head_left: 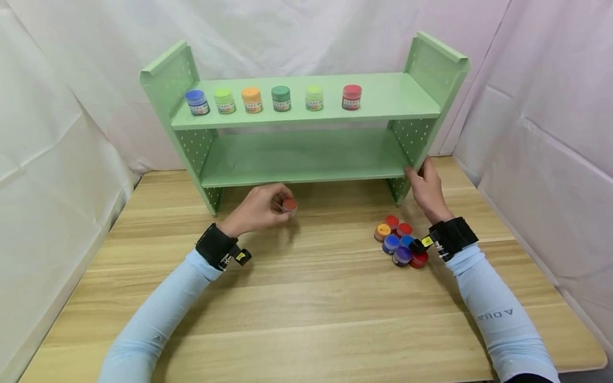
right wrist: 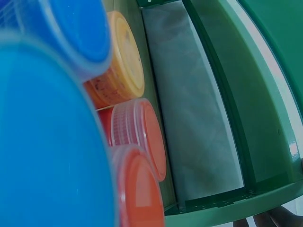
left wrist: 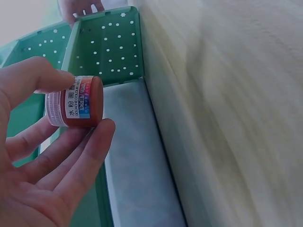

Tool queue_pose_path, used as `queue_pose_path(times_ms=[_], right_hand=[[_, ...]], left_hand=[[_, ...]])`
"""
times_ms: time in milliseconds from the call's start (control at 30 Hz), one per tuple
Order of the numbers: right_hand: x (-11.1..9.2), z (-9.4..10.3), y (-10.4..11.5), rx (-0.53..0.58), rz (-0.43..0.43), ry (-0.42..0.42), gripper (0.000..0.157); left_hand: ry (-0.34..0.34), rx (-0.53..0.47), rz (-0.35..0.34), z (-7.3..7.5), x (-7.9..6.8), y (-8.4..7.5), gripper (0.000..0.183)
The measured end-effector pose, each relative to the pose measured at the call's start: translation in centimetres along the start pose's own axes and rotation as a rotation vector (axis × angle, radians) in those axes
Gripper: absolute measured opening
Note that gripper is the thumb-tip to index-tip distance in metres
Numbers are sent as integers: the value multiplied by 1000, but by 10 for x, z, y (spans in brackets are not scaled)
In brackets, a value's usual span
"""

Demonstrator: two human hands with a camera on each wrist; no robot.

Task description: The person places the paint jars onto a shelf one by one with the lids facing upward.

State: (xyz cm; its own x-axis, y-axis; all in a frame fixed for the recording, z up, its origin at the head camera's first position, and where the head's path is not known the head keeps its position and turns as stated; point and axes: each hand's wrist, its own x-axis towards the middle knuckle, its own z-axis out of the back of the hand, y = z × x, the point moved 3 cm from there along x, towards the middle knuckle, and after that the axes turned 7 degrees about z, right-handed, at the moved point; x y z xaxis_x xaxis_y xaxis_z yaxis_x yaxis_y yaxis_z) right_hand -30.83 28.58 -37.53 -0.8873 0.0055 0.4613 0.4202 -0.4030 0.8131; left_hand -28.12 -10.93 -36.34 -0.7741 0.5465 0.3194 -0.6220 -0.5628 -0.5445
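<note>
One small paint jar [left wrist: 75,101], reddish-brown, labelled, pinched between thumb and fingers of the left hand [head_left: 258,208], raised off the table near the front of a green shelf [head_left: 306,154]. Right hand [head_left: 428,192]: thumb and fingers around the front edge of the shelf's right side panel, the fingers partly hidden, so their exact hold is hard to read. Upper tier: a row of six jars [head_left: 281,99], blue, light green, orange, dark green, light green, red. Wood-grain table [head_left: 287,308]: a cluster of jars [head_left: 391,243], red, orange, blue and purple, near the right wrist.
</note>
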Motion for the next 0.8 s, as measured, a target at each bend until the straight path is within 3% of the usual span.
queue_pose_path(times_ms=[300, 800], right_hand=[[0, 0, 1, 5, -4, 5, 55], [1, 0, 0, 14, -3, 6, 56]], left_hand=[[-24, 44, 3, 1, 9, -6, 29], [-31, -22, -64, -6, 31, -25, 31]])
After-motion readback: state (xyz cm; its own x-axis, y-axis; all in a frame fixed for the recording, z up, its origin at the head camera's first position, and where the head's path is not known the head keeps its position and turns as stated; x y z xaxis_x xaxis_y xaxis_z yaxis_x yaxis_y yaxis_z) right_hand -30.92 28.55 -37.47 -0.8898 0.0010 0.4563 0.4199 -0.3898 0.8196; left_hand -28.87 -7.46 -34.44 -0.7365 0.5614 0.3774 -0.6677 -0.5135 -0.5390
